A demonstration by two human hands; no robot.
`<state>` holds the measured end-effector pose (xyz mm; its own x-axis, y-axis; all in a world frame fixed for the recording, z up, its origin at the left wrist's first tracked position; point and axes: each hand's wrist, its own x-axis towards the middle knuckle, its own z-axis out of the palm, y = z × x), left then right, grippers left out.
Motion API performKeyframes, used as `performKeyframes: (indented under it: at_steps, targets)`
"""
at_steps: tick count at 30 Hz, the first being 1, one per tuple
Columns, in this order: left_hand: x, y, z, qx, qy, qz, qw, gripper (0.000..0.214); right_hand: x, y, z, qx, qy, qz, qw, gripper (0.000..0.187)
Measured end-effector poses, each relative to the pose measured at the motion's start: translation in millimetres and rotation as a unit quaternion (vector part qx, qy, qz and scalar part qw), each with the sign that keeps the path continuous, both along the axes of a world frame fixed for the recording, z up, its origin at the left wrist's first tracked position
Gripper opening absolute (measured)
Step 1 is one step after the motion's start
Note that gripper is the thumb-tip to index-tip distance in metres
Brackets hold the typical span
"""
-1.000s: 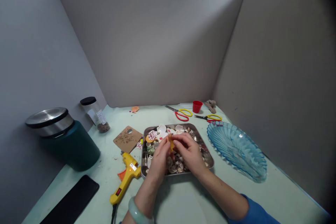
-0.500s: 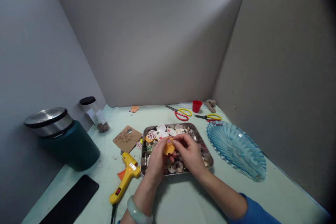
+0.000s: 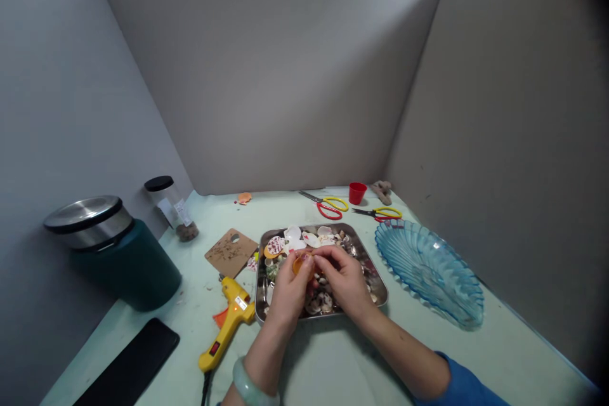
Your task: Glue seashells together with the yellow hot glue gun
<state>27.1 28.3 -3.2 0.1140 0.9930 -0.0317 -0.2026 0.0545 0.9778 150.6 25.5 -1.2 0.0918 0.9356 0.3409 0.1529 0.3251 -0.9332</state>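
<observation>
Both hands meet over a metal tray (image 3: 380, 298) filled with seashells (image 3: 326, 300). Between the thumb and fingers of my left hand (image 3: 289, 288) is a thin orange piece (image 3: 299, 262), partly hidden by the thumb; whether it is shell or cut material I cannot make out. My right hand (image 3: 346, 279) has its thumb and index finger pinched together at the right edge of that piece, with the fingertips partly covered. White shell-like pieces and a red-spotted disc (image 3: 275, 245) lie at the tray's far left.
Left of the tray are a yellow glue gun (image 3: 227, 323), a brown card (image 3: 231, 252), a black phone (image 3: 130, 365), a teal container (image 3: 128, 266) and a jar (image 3: 174, 209). Behind lie scissors (image 3: 328, 204) and a red cup (image 3: 357, 193). A blue glass dish (image 3: 431, 273) stands right.
My left hand has turned and its thumb has come across the orange piece, so less of it shows. The right hand stays nearly where it was, still pinched.
</observation>
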Motion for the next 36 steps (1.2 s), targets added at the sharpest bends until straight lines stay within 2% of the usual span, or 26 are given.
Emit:
performKeyframes:
  at_steps: [6,12,21,25,29,36]
  targets:
    - [-0.8,-1.1,2.0,0.006,0.02,0.011,1.0,0.039,-0.6,2.2,-2.7,-0.043,0.015,-0.003,0.999,0.014]
    - [-1.3,0.4,1.5,0.039,0.016,0.024,0.999,0.038,-0.3,2.4,-1.2,-0.052,0.022,0.001,0.998,0.017]
    - [-0.9,0.6,-1.5,-0.004,-0.072,0.023,0.997,0.04,-2.1,0.1,1.6,-0.05,0.018,0.02,0.998,0.02]
    - [-1.4,0.7,0.6,-0.025,-0.095,0.019,0.995,0.042,-2.1,-1.1,5.0,-0.016,-0.004,0.019,1.0,0.021]
    - [-2.6,0.6,0.7,-0.024,-0.082,0.021,0.996,0.041,-1.5,-0.4,5.6,0.004,-0.012,0.016,1.0,0.02]
    - [-3.8,2.3,-1.1,0.025,-0.034,0.035,0.998,0.035,-0.4,4.4,-0.4,-0.058,0.035,0.043,0.997,0.022]
